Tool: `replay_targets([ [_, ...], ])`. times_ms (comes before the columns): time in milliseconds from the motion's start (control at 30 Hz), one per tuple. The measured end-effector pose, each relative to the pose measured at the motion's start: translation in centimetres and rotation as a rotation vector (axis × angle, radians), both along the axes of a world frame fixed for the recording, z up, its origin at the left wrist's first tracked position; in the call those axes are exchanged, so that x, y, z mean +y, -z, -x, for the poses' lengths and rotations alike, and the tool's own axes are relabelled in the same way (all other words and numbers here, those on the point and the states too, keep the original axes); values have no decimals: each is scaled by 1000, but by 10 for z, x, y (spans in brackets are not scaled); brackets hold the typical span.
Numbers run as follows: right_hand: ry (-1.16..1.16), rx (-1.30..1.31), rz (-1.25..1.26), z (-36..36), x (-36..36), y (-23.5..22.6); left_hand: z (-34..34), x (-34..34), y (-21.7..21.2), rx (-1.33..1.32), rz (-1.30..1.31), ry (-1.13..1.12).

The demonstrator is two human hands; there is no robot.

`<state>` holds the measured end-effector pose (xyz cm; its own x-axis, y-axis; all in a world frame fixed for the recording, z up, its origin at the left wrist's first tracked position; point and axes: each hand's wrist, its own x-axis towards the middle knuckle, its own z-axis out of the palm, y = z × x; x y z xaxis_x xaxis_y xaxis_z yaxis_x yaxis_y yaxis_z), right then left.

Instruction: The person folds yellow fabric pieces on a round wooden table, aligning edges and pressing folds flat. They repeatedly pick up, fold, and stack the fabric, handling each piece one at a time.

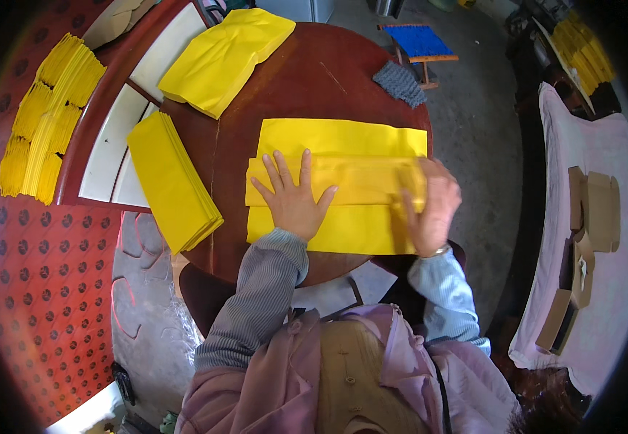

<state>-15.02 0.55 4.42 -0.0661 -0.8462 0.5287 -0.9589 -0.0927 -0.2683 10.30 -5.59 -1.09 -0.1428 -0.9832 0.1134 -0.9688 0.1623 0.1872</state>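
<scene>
A yellow cloth-like sheet [336,231] lies on the round dark-red table in front of me, with a narrower yellow folded strip [357,181] across its middle. My left hand [296,202] rests flat on the strip's left part, fingers spread, holding nothing. My right hand [433,206] is at the strip's right end, its fingers bent and smeared by motion; whether they grip the edge cannot be made out. Left of the sheet lies a stack of folded yellow pieces [173,181]. Beyond that stack is a wider pile of yellow sheets [227,58].
The red table [314,79] carries a grey knitted cloth [401,83] at its far right edge. Bundled yellow pieces [50,119] are at the far left. A blue-topped stool [419,43] stands behind. To the right, open cardboard boxes [600,210] lie on a pale cloth [545,289].
</scene>
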Motion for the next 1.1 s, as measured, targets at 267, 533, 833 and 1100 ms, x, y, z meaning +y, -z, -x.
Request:
replay_targets([
  [267,-116,216,-406,-75,-33,47,0,-2,0,-76,-25,-33],
  [533,113,221,-558,-15,-28,49,-5,-5,8,-65,28,-23],
  [833,-272,63,-194,-67,-23,24,-17,-7,4,81,112,157],
  [1100,-314,-126,-25,-71,-28,29,-30,1,-1,494,235,325],
])
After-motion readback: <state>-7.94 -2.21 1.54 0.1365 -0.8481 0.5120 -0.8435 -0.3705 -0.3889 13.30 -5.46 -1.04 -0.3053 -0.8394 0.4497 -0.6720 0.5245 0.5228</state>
